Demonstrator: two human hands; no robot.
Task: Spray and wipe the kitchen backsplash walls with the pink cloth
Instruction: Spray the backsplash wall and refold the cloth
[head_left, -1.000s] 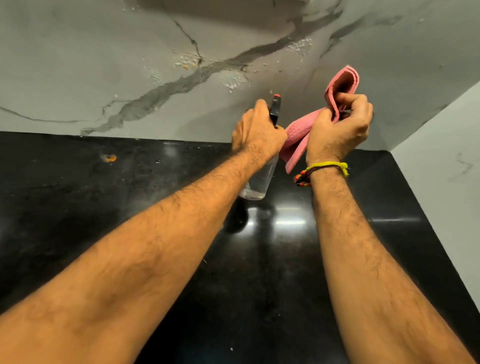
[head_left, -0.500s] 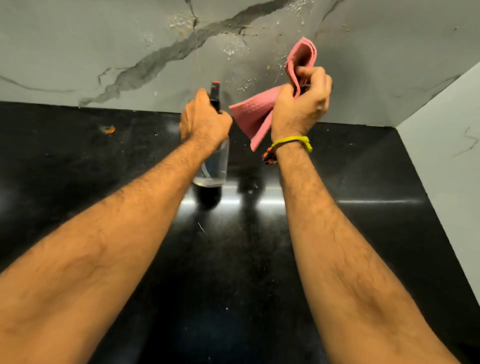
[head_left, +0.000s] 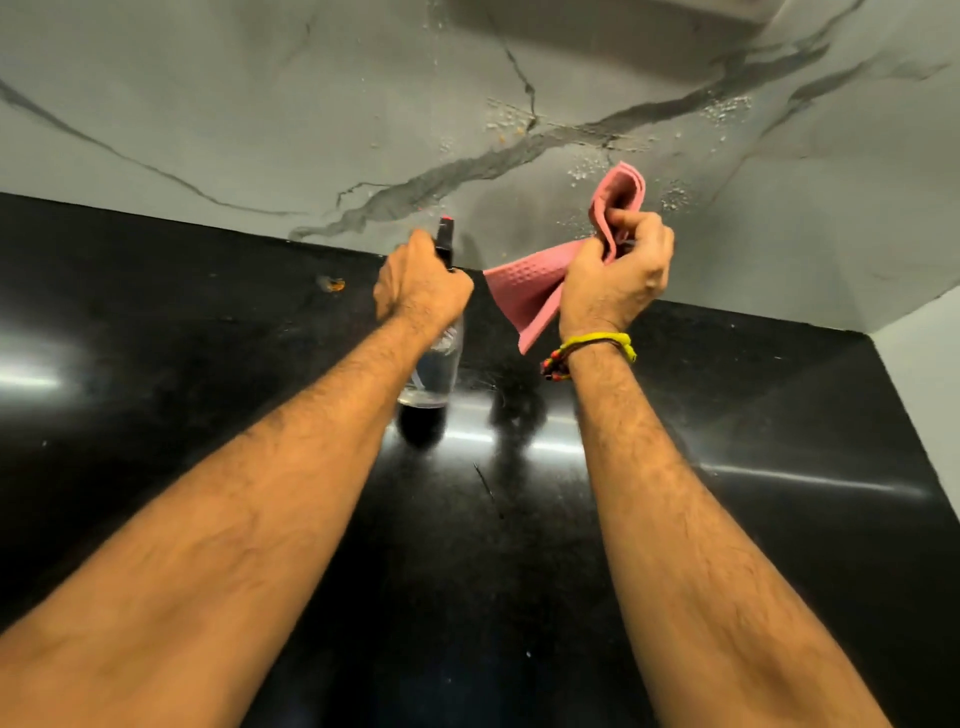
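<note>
My left hand (head_left: 421, 291) grips the spray bottle (head_left: 434, 364) above the black counter (head_left: 208, 364); my right hand (head_left: 615, 283) pinches the pink cloth (head_left: 540, 280), bunched. Droplets cling to the backsplash (head_left: 363, 130) beyond; I judge they could run before a loose cloth catches them.

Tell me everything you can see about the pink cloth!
The pink cloth is thin and soft, with a bumpy dotted texture. It is folded and bunched, not spread flat. The right hand grips it in the air in front of the grey marbled wall. One folded end sticks up above the fingers; a wider flap hangs down to the left, above the black counter. Whether it touches the wall cannot be told.
</note>
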